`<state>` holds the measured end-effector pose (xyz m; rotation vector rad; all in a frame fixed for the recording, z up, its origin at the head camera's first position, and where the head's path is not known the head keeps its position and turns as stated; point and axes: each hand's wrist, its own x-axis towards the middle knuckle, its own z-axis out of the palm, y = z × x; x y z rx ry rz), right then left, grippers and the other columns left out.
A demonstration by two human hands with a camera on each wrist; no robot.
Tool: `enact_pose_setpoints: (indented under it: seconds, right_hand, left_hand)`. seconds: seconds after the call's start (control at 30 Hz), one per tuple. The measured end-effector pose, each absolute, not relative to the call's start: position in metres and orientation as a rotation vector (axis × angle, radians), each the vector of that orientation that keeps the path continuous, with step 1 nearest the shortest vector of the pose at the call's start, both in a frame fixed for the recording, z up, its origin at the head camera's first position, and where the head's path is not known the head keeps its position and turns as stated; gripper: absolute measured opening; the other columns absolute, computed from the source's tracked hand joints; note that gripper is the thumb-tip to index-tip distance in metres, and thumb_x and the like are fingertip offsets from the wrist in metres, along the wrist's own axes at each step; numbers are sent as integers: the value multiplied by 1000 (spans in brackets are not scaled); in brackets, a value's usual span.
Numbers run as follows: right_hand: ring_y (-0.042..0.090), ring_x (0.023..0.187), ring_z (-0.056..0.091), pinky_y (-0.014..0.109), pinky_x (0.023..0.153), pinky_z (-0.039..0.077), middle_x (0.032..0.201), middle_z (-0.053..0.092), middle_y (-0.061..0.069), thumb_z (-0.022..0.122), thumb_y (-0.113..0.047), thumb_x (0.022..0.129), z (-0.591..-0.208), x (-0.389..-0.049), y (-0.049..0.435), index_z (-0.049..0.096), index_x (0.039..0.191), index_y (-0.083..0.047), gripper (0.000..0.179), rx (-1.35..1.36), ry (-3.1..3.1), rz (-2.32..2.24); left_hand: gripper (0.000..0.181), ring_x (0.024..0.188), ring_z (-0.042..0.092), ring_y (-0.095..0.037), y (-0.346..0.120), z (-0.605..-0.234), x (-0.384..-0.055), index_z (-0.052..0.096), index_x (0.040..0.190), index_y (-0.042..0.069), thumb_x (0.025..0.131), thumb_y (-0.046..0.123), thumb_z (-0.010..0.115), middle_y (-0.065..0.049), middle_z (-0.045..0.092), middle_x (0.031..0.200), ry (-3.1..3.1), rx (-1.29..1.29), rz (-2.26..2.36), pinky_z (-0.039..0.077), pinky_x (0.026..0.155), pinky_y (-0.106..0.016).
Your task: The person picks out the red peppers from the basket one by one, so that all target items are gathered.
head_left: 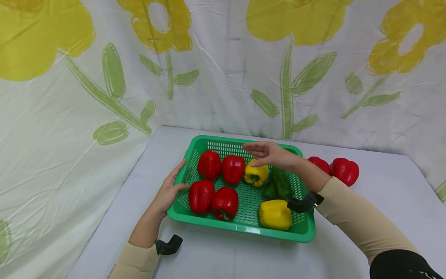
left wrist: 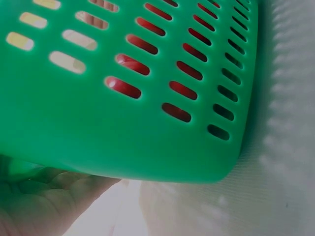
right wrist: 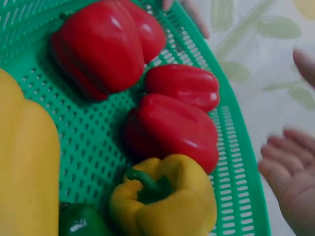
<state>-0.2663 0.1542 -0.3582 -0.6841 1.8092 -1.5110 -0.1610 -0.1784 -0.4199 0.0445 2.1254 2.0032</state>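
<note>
A green plastic basket [head_left: 223, 222] holds several red bell peppers [head_left: 225, 203] on its left side. In its right half lie a yellow bell pepper [head_left: 256, 177] near the back, dark green peppers [head_left: 281, 182], and another yellow bell pepper [head_left: 274, 215] at the front. My left hand [head_left: 166, 197] holds the basket's left rim, thumb over the edge and fingers along the outside. My right hand [head_left: 275, 155] hovers over the back right part, fingers extended, above the rear yellow pepper [right wrist: 165, 196]. Nothing is in that hand [right wrist: 295, 172].
On the white table [head_left: 379, 217], two red bell peppers [head_left: 345, 171] sit right of the basket, one partly behind my right forearm. A flower-printed cloth [head_left: 223, 85] hangs behind and to the left of the table.
</note>
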Motion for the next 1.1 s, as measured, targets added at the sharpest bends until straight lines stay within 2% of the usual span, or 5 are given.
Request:
enact_pose_setpoints:
  seconds: [0.17, 0.53, 1.03, 1.07, 1.1]
  right_hand:
    - [31, 143, 17, 45, 113, 22, 154, 20, 17, 63, -14, 87, -361, -268, 148, 24, 146, -2, 72, -566, 1883, -1476]
    - [32, 143, 16, 45, 113, 23, 155, 15, 16, 61, -19, 89, -368, -272, 130, 12, 148, 1, 80, -353, 1923, -1306]
    - [28, 138, 28, 41, 109, 34, 153, 21, 17, 71, -29, 80, -371, -282, 95, 24, 144, 4, 86, -197, 2140, -1043]
    - [26, 126, 42, 37, 103, 40, 143, 38, 18, 71, -30, 80, -371, -283, 93, 36, 138, 6, 77, -210, 2158, -1030]
    - [24, 110, 50, 33, 96, 44, 128, 50, 18, 71, -30, 80, -371, -283, 91, 41, 133, 5, 70, -208, 2169, -1027]
  left_hand:
    - [74, 139, 26, -33, -179, -420, -161, 17, 150, 28, 88, -3, 42, -2, 15, 157, 2142, 34, 1991, 36, 103, -49]
    - [74, 140, 26, -33, -179, -421, -162, 17, 150, 28, 88, -3, 42, -2, 14, 157, 2142, 38, 1992, 36, 103, -48]
    - [76, 140, 25, -30, -178, -421, -162, 17, 150, 31, 87, -3, 44, -1, 15, 157, 2114, 32, 1993, 31, 107, -47]
    - [76, 141, 25, -30, -179, -421, -162, 17, 149, 31, 87, -3, 44, -1, 15, 157, 2118, 29, 1990, 31, 107, -47]
    - [76, 141, 25, -30, -179, -421, -161, 17, 149, 31, 87, -3, 44, -1, 15, 157, 2123, 26, 1988, 31, 107, -47]
